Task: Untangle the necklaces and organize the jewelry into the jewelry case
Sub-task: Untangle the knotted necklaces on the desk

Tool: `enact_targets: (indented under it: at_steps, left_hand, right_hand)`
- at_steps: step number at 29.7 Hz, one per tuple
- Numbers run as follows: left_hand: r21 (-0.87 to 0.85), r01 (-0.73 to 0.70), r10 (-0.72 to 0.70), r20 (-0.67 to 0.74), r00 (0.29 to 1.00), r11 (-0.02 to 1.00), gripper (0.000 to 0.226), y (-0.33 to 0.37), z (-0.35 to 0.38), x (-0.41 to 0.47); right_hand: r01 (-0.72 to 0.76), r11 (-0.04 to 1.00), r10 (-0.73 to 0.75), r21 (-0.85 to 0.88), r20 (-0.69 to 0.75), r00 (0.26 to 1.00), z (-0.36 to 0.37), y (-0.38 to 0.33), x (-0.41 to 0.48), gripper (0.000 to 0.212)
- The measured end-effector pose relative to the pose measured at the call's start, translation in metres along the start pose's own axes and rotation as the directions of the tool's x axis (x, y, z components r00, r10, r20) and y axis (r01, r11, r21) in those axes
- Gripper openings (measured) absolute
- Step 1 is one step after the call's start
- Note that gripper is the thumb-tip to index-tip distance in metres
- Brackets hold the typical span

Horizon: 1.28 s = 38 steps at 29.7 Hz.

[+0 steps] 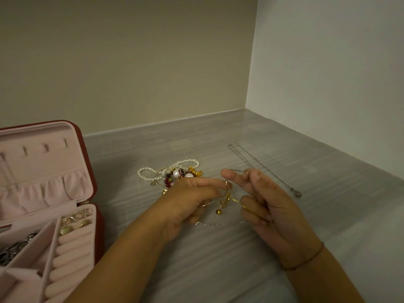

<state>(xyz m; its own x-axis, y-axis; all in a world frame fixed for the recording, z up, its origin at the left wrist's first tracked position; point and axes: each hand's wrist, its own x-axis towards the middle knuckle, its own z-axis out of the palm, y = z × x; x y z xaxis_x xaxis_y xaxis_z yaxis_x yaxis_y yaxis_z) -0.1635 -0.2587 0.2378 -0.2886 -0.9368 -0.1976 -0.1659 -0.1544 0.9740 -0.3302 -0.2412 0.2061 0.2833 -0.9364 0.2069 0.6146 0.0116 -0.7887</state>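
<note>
The tangle (227, 196) of fine gold and silver chains is held over the bench (218, 263) at near centre, with the left hand (192, 206) and the right hand (269, 204) each pinching its strands in curled fingers. Just beyond the left hand lies a pile (175, 172) of pearls and beads, and a thin chain (262, 167) lies stretched out at far right. The open case (43, 167), pink inside, stands at the left with a few pieces in its near tray.
</note>
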Motion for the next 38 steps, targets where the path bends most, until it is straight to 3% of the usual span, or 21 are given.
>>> enact_targets:
  at_steps: [4, 8, 11, 14, 19, 24, 28, 32, 35, 38]
  left_hand:
    - [-0.058, 0.034, -0.032, 0.044, 0.999, 0.998, 0.016, 0.002, 0.000, 0.000]
    - [-0.024, 0.048, -0.047, 0.033, 0.998, 0.999, 0.035, -0.001, -0.001, 0.002]
    - [-0.014, 0.030, -0.029, 0.078, 0.997, 0.999, 0.021, 0.000, 0.000, -0.001]
    - [-0.056, 0.038, -0.034, 0.081, 0.996, 0.998, 0.027, -0.001, -0.002, 0.001]
    - [-0.222, 0.099, -0.080, 0.092, 0.993, 0.970, 0.006, -0.004, -0.006, 0.005]
    - [-0.514, 0.180, -0.087, 0.199, 0.976, 0.839, 0.014, -0.005, -0.012, 0.012]
    - [-0.639, 0.182, -0.023, 0.249, 0.968, 0.747, 0.019, -0.005, -0.009, 0.012]
    - [-0.707, 0.149, -0.069, 0.141, 0.988, 0.691, 0.020, -0.007, -0.010, 0.014]
    - [-0.793, 0.074, -0.105, 0.013, 0.994, 0.604, 0.018, -0.008, -0.012, 0.016]
    - [-0.844, 0.020, -0.100, -0.040, 0.994, 0.536, 0.016, -0.008, -0.013, 0.016]
  right_hand:
    - [-0.022, 0.999, 0.021, 0.034, 0.021, 1.000, -0.003, 0.000, 0.001, 0.031]
    - [-0.027, 0.998, 0.025, 0.053, 0.037, 0.999, -0.004, 0.001, 0.002, 0.033]
    - [-0.031, 0.998, 0.029, 0.053, 0.036, 0.999, -0.005, 0.001, 0.002, 0.034]
    - [-0.029, 0.997, 0.028, 0.065, 0.028, 0.999, -0.005, 0.000, 0.002, 0.030]
    - [0.043, 0.998, -0.040, 0.050, -0.067, 0.997, 0.001, -0.002, 0.003, 0.019]
    - [0.087, 0.967, -0.028, 0.241, -0.235, 0.972, -0.001, -0.002, 0.008, 0.025]
    - [0.117, 0.935, -0.014, 0.335, -0.294, 0.956, -0.004, -0.001, 0.010, 0.030]
    - [0.155, 0.899, -0.024, 0.409, -0.310, 0.951, -0.009, -0.003, 0.010, 0.032]
    - [0.201, 0.847, -0.039, 0.493, -0.320, 0.947, -0.017, -0.003, 0.010, 0.012]
    - [0.247, 0.818, -0.052, 0.519, -0.360, 0.931, -0.023, -0.002, 0.009, 0.019]
